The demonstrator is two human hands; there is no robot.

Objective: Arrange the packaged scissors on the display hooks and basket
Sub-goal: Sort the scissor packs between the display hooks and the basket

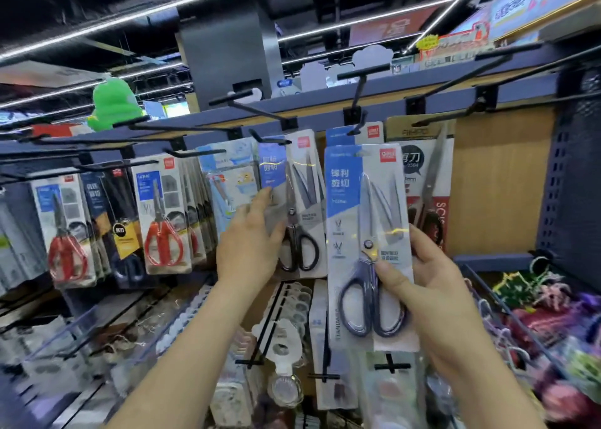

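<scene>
Two bare forearms reach up from the bottom of the frame toward a blue shop rack (325, 103) that fills the middle.

Centre right, the right hand (422, 272) holds a pack of scissors (367, 220) upright by its lower half. The thumb is pressed on the front by the handles and the fingers are curled round the right edge. The pack is not on a hook; its top sits just below a black hook (356, 116) that already carries a similar pack.

Centre, the left hand (250, 243) is against the left edge of a hanging pack (302, 207) of black-handled scissors, fingers together and nearly straight. Whether it pinches the pack cannot be told.

At the lower right is a wire basket (487, 285) of bright, blurred goods.

Risk: held so low, the pack's top could sway and its hang hole miss the hook tip, or it could knock the neighbouring pack loose.

Writing: the held pack's blue panel reads 锋利剪切, with a small red brand square too blurred to read. The card behind it shows 剪刀.
</scene>
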